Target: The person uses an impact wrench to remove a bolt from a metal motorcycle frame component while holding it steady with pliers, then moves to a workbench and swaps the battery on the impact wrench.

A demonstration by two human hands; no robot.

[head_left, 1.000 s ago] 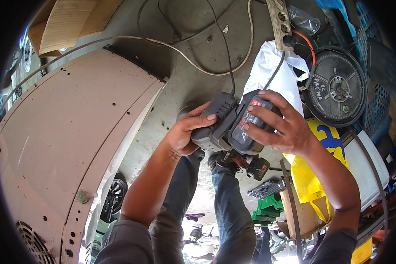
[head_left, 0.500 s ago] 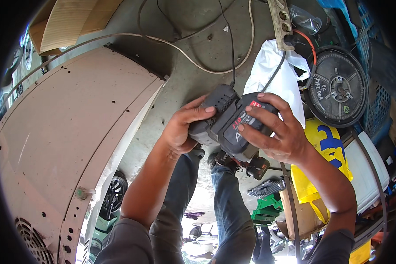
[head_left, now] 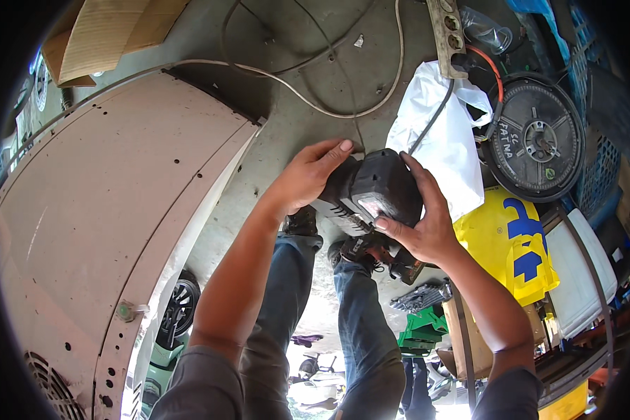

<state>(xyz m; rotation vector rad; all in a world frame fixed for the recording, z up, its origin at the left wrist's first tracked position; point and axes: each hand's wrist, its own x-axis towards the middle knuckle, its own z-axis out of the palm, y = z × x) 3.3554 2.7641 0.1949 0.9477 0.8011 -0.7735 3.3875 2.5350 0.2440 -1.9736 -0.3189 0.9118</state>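
Note:
Between my hands are a black power-tool battery [head_left: 390, 183] and a dark battery charger [head_left: 337, 183], pressed together or joined; the exact seam is hard to see. My left hand [head_left: 309, 176] grips the charger from its left side, thumb along the top. The battery is held by my right hand [head_left: 428, 222], its thumb on the near face and its fingers around the far right edge. A thin cord [head_left: 352, 105] runs from the charger's far side across the floor. The battery's labelled face is now mostly turned out of sight.
At left stands a large pale metal panel [head_left: 119, 182]. On the right lie a white plastic bag [head_left: 427, 126], a power strip [head_left: 446, 38], a round black wheel motor [head_left: 535, 136] and a yellow bag [head_left: 507, 245]. A cordless tool [head_left: 402, 266] rests by my right foot.
The battery and charger have been rotated in my hands, turning the labelled face away. My right hand has shifted left and nearer, from over the battery's top to its right side.

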